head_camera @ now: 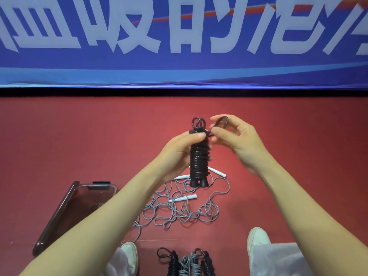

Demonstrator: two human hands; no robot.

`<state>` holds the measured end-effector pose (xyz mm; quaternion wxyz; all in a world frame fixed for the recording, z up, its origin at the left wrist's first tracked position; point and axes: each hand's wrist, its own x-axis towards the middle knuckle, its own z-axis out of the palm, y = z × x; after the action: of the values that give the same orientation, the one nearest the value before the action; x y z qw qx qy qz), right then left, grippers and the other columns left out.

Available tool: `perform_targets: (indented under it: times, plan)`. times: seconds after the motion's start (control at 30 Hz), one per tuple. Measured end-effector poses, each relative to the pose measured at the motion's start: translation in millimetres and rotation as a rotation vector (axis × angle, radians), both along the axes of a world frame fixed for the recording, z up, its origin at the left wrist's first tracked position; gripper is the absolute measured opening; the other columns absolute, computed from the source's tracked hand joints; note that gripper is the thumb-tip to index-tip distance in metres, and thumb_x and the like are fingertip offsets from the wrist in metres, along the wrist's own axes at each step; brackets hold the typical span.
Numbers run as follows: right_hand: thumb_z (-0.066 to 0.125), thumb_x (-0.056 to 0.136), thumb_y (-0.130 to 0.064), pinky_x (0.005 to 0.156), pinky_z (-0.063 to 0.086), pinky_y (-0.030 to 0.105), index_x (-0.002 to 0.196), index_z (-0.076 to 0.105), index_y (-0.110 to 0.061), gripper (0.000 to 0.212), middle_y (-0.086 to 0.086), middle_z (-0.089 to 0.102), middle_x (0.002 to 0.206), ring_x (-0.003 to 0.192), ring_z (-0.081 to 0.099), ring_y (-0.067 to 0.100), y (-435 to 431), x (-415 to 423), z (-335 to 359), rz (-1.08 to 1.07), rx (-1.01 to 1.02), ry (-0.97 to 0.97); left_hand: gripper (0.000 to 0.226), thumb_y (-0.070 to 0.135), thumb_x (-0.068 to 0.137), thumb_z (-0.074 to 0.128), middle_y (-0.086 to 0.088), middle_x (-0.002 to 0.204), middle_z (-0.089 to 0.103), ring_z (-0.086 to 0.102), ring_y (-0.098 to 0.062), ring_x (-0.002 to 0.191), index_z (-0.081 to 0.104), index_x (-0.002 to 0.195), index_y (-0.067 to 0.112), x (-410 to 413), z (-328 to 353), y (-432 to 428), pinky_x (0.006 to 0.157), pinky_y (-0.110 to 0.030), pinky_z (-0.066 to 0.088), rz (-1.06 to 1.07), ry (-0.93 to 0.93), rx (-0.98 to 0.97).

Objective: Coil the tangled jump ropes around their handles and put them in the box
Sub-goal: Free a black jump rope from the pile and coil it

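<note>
My left hand [177, 154] grips a black jump rope [199, 162] wound in tight coils around its two upright handles. My right hand [233, 136] pinches the rope's loose end, a small black loop [222, 121], beside the top of the bundle. Below on the red floor lies a tangled grey jump rope [179, 210] with white handles [183, 198]. A clear plastic box [67, 212] with a dark rim lies to the left, partly hidden by my left forearm.
Several coiled ropes, black and grey [187, 262], lie at the bottom edge between my white shoes [257, 237]. A blue banner with white characters [179, 36] stands along the far edge of the red floor [79, 136].
</note>
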<state>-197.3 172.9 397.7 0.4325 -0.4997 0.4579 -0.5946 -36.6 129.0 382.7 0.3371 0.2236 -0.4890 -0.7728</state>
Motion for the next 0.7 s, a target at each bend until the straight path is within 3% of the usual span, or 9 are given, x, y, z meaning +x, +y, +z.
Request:
perform_targets:
  times: [0.1, 0.2, 0.3, 0.43, 0.6, 0.7]
  plan:
    - [0.072, 0.070, -0.011, 0.074, 0.054, 0.021, 0.096, 0.066, -0.010, 0.026, 0.002, 0.067, 0.083, 0.072, 0.064, 0.009, -0.5, -0.7, -1.6, -0.018, -0.027, 0.024, 0.043, 0.025, 0.076, 0.056, -0.009, 0.090, 0.061, 0.061, -0.015, 0.073, 0.056, 0.113, 0.002, 0.9, 2.9, 1.6, 0.067, -0.030, 0.057, 0.033, -0.015, 0.084]
    - [0.068, 0.081, -0.003, 0.067, 0.054, 0.020, 0.089, 0.067, -0.008, 0.009, -0.002, 0.066, 0.069, 0.060, 0.062, 0.008, -0.5, 0.2, -1.6, -0.106, -0.029, 0.002, 0.044, 0.027, 0.077, 0.048, -0.009, 0.089, 0.063, 0.059, -0.017, 0.068, 0.053, 0.113, 0.002, 1.4, 3.4, 3.9, 0.060, -0.029, 0.054, -0.003, 0.021, 0.142]
    - [0.063, 0.088, -0.005, 0.056, 0.053, 0.018, 0.086, 0.065, -0.008, 0.004, 0.000, 0.064, 0.072, 0.056, 0.059, 0.006, -1.9, -0.8, -1.5, -0.213, 0.018, -0.128, 0.037, 0.023, 0.081, 0.052, -0.012, 0.098, 0.065, 0.060, -0.020, 0.067, 0.053, 0.114, 0.007, 1.2, -0.1, 2.8, 0.055, -0.029, 0.055, -0.029, 0.090, 0.173]
    - [0.062, 0.090, -0.010, 0.056, 0.053, 0.018, 0.086, 0.063, -0.007, 0.005, 0.002, 0.063, 0.077, 0.052, 0.057, 0.005, -5.5, 1.4, -4.9, -0.276, 0.091, -0.308, 0.032, 0.019, 0.083, 0.053, -0.013, 0.102, 0.060, 0.060, -0.024, 0.063, 0.053, 0.114, 0.011, -1.6, -3.2, -1.3, 0.047, -0.029, 0.052, 0.031, 0.188, 0.251]
    - [0.065, 0.086, -0.001, 0.062, 0.054, 0.020, 0.080, 0.066, -0.011, 0.012, -0.006, 0.066, 0.065, 0.057, 0.062, 0.008, -0.8, 6.6, -1.2, -0.187, -0.105, 0.089, 0.024, 0.015, 0.094, 0.046, -0.009, 0.090, 0.063, 0.064, -0.021, 0.063, 0.054, 0.117, 0.014, 0.8, 2.5, -2.5, 0.048, -0.027, 0.054, 0.135, 0.024, 0.077]
    - [0.066, 0.085, -0.001, 0.059, 0.054, 0.022, 0.090, 0.069, -0.013, 0.014, 0.003, 0.067, 0.069, 0.057, 0.062, 0.011, 0.7, 7.0, 1.4, -0.144, -0.117, 0.187, 0.024, 0.013, 0.097, 0.044, -0.006, 0.088, 0.066, 0.066, -0.019, 0.064, 0.055, 0.118, 0.016, -0.1, 1.5, 2.7, 0.048, -0.027, 0.053, 0.135, -0.010, 0.015]
